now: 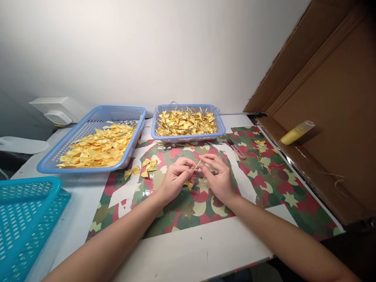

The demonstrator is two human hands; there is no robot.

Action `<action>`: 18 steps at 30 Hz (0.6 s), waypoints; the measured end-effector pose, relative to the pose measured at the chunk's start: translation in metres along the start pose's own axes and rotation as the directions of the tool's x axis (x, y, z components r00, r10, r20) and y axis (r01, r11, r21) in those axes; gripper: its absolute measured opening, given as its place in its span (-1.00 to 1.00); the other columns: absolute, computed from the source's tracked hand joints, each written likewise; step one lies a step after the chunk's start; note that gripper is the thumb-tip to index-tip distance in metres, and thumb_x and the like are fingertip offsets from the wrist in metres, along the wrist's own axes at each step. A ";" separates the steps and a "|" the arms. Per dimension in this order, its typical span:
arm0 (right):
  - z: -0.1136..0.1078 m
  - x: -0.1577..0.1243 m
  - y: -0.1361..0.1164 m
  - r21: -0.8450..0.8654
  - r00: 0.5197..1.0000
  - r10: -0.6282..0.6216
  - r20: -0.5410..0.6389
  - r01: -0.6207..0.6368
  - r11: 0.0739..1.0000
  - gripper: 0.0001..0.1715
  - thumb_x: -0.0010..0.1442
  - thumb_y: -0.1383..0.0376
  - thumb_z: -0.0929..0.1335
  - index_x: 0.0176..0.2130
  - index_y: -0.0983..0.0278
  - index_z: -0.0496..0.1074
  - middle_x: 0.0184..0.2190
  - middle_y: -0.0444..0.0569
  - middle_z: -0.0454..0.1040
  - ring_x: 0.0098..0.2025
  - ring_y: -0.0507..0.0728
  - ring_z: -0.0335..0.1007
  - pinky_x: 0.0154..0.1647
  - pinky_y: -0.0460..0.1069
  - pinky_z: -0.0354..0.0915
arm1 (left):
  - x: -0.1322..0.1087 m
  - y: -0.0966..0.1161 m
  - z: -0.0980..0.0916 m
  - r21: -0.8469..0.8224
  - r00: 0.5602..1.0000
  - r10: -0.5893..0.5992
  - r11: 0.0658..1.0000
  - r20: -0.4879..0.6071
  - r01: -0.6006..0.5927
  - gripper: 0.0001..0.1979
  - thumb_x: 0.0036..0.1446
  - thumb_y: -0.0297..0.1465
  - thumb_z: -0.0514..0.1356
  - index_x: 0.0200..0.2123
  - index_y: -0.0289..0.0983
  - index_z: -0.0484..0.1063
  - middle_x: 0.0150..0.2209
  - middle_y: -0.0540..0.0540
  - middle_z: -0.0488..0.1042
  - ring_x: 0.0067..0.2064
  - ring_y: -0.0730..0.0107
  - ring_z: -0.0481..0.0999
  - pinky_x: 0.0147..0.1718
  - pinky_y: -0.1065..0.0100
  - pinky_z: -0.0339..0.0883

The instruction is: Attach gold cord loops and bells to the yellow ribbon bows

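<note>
My left hand (173, 178) is closed in a pinch over the patterned sheet, its thumb and forefinger on a thin gold cord (197, 163). My right hand (219, 176) holds the upper part of that cord between thumb and fingertips. A yellow ribbon bow (189, 185) shows just below the left fingers; whether it hangs from the cord or lies on the sheet I cannot tell. Several loose yellow bows (149, 166) lie left of my left hand. Beyond the hands are small silver bells (168, 147). A pink-handled thread snipper (236, 149) rests to the far right of them.
A blue basket (85, 169) of yellow bows stands left; another blue basket (188, 138) at the back holds bows with gold cords. A teal basket (55, 196) is at near left. Right stands a cardboard box wall (323, 78) with a yellow tube (296, 133). Thread scraps (261, 156) lie right.
</note>
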State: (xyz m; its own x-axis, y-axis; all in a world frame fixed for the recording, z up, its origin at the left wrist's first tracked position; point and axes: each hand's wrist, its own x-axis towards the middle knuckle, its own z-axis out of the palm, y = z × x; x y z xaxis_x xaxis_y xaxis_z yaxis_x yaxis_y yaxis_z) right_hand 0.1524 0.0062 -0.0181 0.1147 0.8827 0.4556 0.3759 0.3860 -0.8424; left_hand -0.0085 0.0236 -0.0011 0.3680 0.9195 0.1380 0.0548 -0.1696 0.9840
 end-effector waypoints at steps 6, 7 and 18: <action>-0.001 0.004 0.003 0.113 0.991 0.125 0.038 -0.129 0.985 -0.83 0.12 0.28 0.44 -0.23 0.18 0.61 -0.20 0.00 0.58 -0.10 0.17 0.50 -0.01 0.10 0.41 | 0.001 -0.003 -0.003 -0.003 0.999 0.029 1.000 0.040 -0.029 -0.59 0.14 -0.33 0.09 -0.72 -0.27 0.40 -0.33 -0.13 0.36 -0.25 0.27 0.38 -0.24 0.31 0.33; -0.002 0.004 0.004 0.136 0.988 0.146 0.047 -0.151 0.979 -0.84 0.11 0.28 0.45 -0.24 0.19 0.61 -0.20 0.00 0.58 -0.10 0.17 0.51 -0.01 0.10 0.41 | 0.002 -0.003 -0.004 -0.012 0.998 0.033 0.999 0.047 -0.032 -0.59 0.15 -0.33 0.09 -0.72 -0.27 0.39 -0.33 -0.13 0.33 -0.25 0.28 0.37 -0.25 0.31 0.33; -0.007 0.015 0.002 0.462 0.894 0.277 0.352 -0.423 0.779 -0.73 -0.05 0.09 0.53 -0.39 0.21 0.56 -0.37 -0.09 0.56 -0.36 0.08 0.47 -0.31 0.01 0.43 | 0.002 -0.004 -0.006 -0.007 0.977 0.100 0.995 0.186 -0.101 -0.57 0.18 -0.24 0.13 -0.70 -0.27 0.40 -0.29 -0.13 0.28 -0.17 0.22 0.32 -0.12 0.25 0.28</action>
State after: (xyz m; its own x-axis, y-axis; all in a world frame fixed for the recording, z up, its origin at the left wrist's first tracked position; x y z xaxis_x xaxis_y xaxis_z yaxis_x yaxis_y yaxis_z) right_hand 0.1608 0.0182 -0.0113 -0.1173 0.9904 0.0731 -0.1809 0.0511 -0.9822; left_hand -0.0133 0.0279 -0.0044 0.5382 0.8156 0.2123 0.0114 -0.2590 0.9658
